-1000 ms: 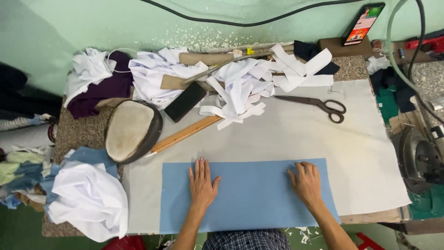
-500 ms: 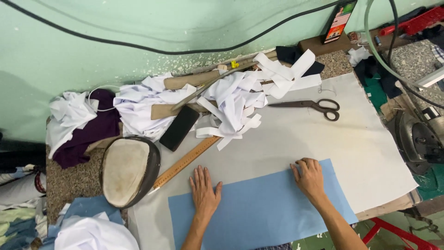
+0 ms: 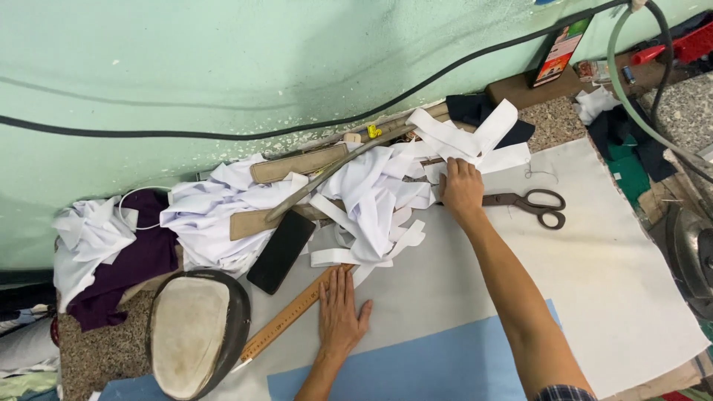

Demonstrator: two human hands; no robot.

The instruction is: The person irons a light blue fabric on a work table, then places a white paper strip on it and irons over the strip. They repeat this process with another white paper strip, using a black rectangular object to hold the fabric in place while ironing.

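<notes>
My left hand (image 3: 341,310) lies flat with fingers spread on the white table cover (image 3: 609,245), just above the blue fabric sheet (image 3: 416,367) and beside a wooden ruler (image 3: 286,319). My right hand (image 3: 460,187) reaches far across to the pile of white fabric strips (image 3: 375,197), its fingers curled down on the strips and over the blades of the large scissors (image 3: 531,202). I cannot tell whether it grips anything.
A padded oval pressing block (image 3: 194,333) sits at the left, a black phone (image 3: 281,251) beside it. Purple and white cloth (image 3: 126,252) is heaped at the far left. A propped phone (image 3: 558,50), cables and a machine (image 3: 694,252) stand at the right.
My right hand has left the blue sheet and reached forward to the strips by the scissors. My left hand slid a little beyond the sheet's top edge. The view tilted toward the wall.
</notes>
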